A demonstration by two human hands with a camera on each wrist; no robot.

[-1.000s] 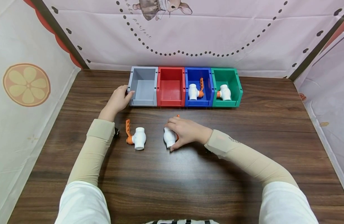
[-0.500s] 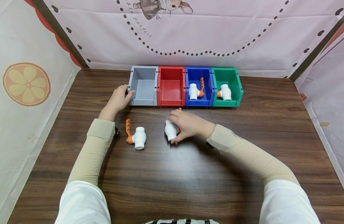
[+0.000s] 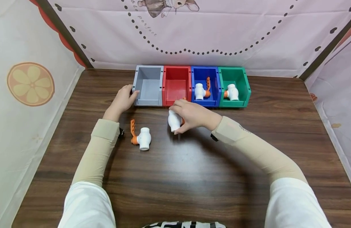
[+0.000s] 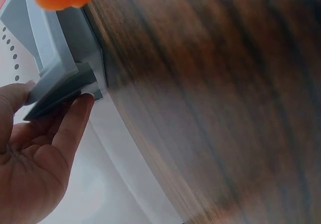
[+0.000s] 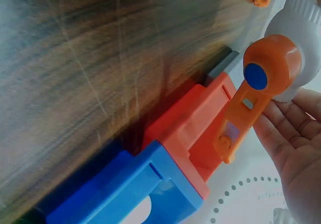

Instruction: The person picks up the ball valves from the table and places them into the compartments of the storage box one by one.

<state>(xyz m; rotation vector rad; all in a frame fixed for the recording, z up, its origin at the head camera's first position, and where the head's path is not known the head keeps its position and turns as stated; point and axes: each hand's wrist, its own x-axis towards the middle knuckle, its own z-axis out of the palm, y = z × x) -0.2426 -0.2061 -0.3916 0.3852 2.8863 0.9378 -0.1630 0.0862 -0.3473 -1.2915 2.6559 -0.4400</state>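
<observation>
My right hand [image 3: 193, 115] grips a white plastic ball valve [image 3: 174, 121] between thumb and fingers, just in front of the red bin [image 3: 176, 103]. In the right wrist view the valve's orange lever handle [image 5: 246, 106] points toward that bin. My left hand [image 3: 123, 98] pinches the left wall of the grey bin [image 3: 148, 103], thumb on one side and fingers on the other, as the left wrist view also shows of the grey wall [image 4: 62, 76]. A second ball valve [image 3: 144, 139] with an orange handle lies on the table near my left forearm.
Right of the red bin stand a blue bin [image 3: 205, 103] and a green bin [image 3: 247, 91], joined in one row. Each contains one white-and-orange ball valve, at the blue bin's valve [image 3: 199, 91] and the green bin's valve [image 3: 233, 92]. A printed cloth [image 3: 221, 28] hangs behind.
My right hand has lifted the ball valve and carried it away from me, toward the red bin. The left hand keeps its hold on the grey bin's wall.
</observation>
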